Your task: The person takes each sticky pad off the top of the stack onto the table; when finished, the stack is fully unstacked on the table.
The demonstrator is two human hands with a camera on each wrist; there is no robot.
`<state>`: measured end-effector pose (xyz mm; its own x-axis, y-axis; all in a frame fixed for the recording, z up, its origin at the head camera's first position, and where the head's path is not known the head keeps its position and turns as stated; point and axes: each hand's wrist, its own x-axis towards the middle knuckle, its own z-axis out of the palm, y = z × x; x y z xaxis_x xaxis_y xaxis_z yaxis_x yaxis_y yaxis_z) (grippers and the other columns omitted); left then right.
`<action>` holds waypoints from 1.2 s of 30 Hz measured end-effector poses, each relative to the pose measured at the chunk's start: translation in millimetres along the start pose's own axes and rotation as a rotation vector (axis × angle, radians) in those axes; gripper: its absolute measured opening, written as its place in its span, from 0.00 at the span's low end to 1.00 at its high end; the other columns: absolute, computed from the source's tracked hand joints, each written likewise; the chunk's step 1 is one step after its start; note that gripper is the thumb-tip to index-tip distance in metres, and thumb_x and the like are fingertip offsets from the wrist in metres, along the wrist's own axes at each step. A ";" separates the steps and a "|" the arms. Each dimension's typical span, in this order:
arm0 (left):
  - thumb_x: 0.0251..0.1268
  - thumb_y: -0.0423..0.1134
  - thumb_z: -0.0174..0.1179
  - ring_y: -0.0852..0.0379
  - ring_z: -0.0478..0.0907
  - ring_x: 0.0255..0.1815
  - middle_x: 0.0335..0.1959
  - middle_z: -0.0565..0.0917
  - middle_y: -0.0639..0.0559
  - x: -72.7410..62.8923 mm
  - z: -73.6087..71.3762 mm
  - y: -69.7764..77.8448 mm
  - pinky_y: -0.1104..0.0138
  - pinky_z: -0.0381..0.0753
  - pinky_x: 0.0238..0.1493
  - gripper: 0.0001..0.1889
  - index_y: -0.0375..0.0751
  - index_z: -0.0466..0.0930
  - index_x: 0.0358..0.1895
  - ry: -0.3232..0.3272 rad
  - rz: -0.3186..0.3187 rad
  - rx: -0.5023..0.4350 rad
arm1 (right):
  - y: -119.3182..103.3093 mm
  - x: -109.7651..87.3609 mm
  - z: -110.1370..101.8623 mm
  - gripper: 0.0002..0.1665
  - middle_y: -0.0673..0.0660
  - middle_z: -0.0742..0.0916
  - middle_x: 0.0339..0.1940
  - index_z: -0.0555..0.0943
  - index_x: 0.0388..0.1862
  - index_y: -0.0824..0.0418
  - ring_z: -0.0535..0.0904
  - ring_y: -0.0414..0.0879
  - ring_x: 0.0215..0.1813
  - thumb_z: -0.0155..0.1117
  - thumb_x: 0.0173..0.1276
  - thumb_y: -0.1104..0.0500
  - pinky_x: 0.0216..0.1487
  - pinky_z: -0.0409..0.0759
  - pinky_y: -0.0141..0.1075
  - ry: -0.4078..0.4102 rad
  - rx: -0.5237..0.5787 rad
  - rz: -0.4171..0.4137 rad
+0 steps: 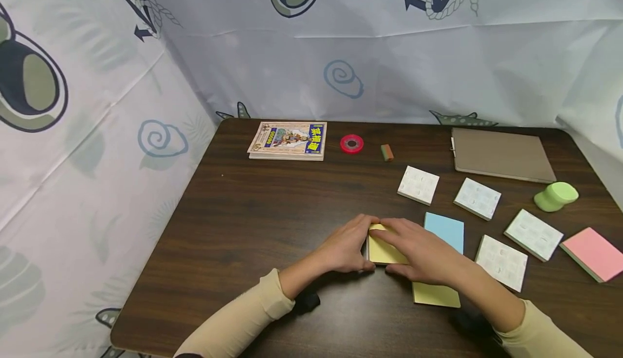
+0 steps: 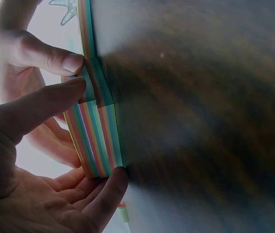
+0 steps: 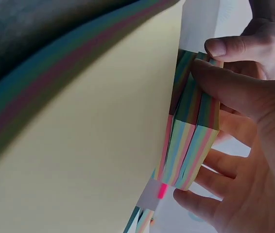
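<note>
both hands, left (image 1: pixel 348 247) and right (image 1: pixel 421 255), pinching the rainbow-edged sticky-note pad (image 1: pixel 384 249) upright on the desk (image 1: pixel 253 223); other pads untouched.

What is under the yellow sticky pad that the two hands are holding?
The square yellow sticky-note pad sits on the dark wooden table, between the left hand and right hand. Anything directly beneath it is hidden.

I count four white pads at right of centre: (image 1: pixel 418 185), (image 1: pixel 477 198), (image 1: pixel 533 234), (image 1: pixel 502 262). Coloured pads: three yellow-topped or yellow, one under my fingers (image 1: pixel 382 249), one blue (image 1: pixel 445 231), one yellow at lower centre (image 1: pixel 435 294), plus one pink (image 1: pixel 595 253) at far right. One book (image 1: pixel 288 140), one red tape roll (image 1: pixel 351 144), one eraser (image 1: pixel 386 152), one clipboard (image 1: pixel 501 155), one green holder (image 1: pixel 555 196).
</note>
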<state>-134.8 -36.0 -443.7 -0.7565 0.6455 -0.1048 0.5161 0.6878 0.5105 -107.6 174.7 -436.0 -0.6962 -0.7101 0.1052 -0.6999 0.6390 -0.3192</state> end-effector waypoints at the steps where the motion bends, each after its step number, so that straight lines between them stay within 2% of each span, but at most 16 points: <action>1: 0.43 0.44 0.79 0.58 0.71 0.58 0.62 0.72 0.52 -0.1 -0.1 0.0 0.62 0.72 0.56 0.46 0.43 0.63 0.68 -0.001 0.000 0.002 | 0.1 0.7 0.1 0.43 0.58 0.74 0.67 0.71 0.70 0.54 0.71 0.53 0.65 0.76 0.57 0.49 0.60 0.71 0.53 -0.003 -0.002 0.001; 7: 0.44 0.42 0.79 0.58 0.71 0.59 0.62 0.72 0.51 0.2 0.1 -0.4 0.63 0.72 0.57 0.46 0.42 0.63 0.69 -0.004 0.012 0.019 | 1.2 2.9 -0.6 0.42 0.57 0.75 0.64 0.72 0.69 0.54 0.73 0.51 0.62 0.77 0.55 0.49 0.57 0.73 0.52 0.001 -0.011 0.000; 11: 0.44 0.42 0.79 0.57 0.71 0.58 0.61 0.72 0.50 0.6 0.3 -0.1 0.63 0.72 0.57 0.46 0.41 0.63 0.68 0.003 0.024 0.030 | 1.4 0.2 -5.0 0.41 0.57 0.76 0.63 0.75 0.66 0.53 0.74 0.51 0.60 0.78 0.53 0.51 0.55 0.75 0.51 0.003 -0.013 0.028; 17: 0.43 0.41 0.79 0.56 0.72 0.59 0.59 0.73 0.50 0.9 0.4 1.7 0.62 0.72 0.57 0.44 0.39 0.66 0.67 0.017 0.028 0.033 | 7.0 -19.5 -19.3 0.39 0.59 0.78 0.60 0.77 0.64 0.53 0.77 0.54 0.57 0.80 0.51 0.51 0.53 0.76 0.51 0.030 -0.026 0.092; 21: 0.44 0.41 0.79 0.56 0.72 0.59 0.59 0.73 0.50 1.4 1.4 1.5 0.63 0.72 0.57 0.43 0.39 0.66 0.66 0.024 0.039 0.042 | 18.7 -46.3 -34.8 0.42 0.58 0.78 0.59 0.77 0.65 0.53 0.77 0.54 0.56 0.81 0.49 0.52 0.48 0.77 0.52 0.073 -0.020 0.193; 25: 0.45 0.42 0.78 0.56 0.71 0.60 0.59 0.73 0.51 1.9 1.7 0.9 0.63 0.71 0.58 0.42 0.39 0.67 0.66 0.027 0.049 0.045 | 35.5 -81.5 -51.6 0.45 0.57 0.78 0.56 0.76 0.65 0.53 0.77 0.53 0.52 0.82 0.45 0.52 0.42 0.77 0.52 0.088 -0.034 0.319; 28: 0.45 0.42 0.78 0.56 0.72 0.59 0.59 0.73 0.51 1.9 1.9 0.5 0.64 0.71 0.59 0.41 0.39 0.68 0.65 0.027 0.051 0.045 | 50.5 -112.6 -58.3 0.48 0.56 0.79 0.52 0.75 0.64 0.54 0.76 0.47 0.44 0.84 0.41 0.48 0.36 0.76 0.45 0.103 -0.058 0.399; 31: 0.45 0.42 0.78 0.56 0.72 0.59 0.58 0.74 0.51 2.2 2.4 -0.2 0.63 0.71 0.59 0.41 0.39 0.69 0.65 0.028 0.056 0.048 | 65.6 -144.9 -59.0 0.51 0.58 0.80 0.48 0.75 0.61 0.56 0.72 0.41 0.36 0.86 0.36 0.46 0.31 0.71 0.38 0.110 -0.096 0.465; 33: 0.44 0.42 0.78 0.56 0.72 0.58 0.58 0.74 0.51 2.4 2.3 -0.5 0.64 0.71 0.59 0.41 0.40 0.69 0.65 0.029 0.055 0.049 | 74.4 -163.6 -57.9 0.52 0.61 0.81 0.45 0.76 0.58 0.59 0.73 0.43 0.35 0.87 0.30 0.47 0.30 0.69 0.37 0.107 -0.124 0.513; 36: 0.44 0.42 0.79 0.57 0.72 0.58 0.58 0.74 0.51 2.0 1.2 0.0 0.64 0.71 0.59 0.41 0.40 0.69 0.65 0.027 0.050 0.050 | 85.6 -184.3 -58.4 0.50 0.66 0.81 0.41 0.76 0.53 0.64 0.73 0.50 0.36 0.87 0.28 0.47 0.30 0.67 0.40 0.047 -0.127 0.609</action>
<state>-135.9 -34.3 -444.9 -0.7396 0.6706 -0.0564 0.5726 0.6711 0.4709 -48.5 377.5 -427.7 -0.9805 -0.1958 -0.0184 -0.1870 0.9573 -0.2205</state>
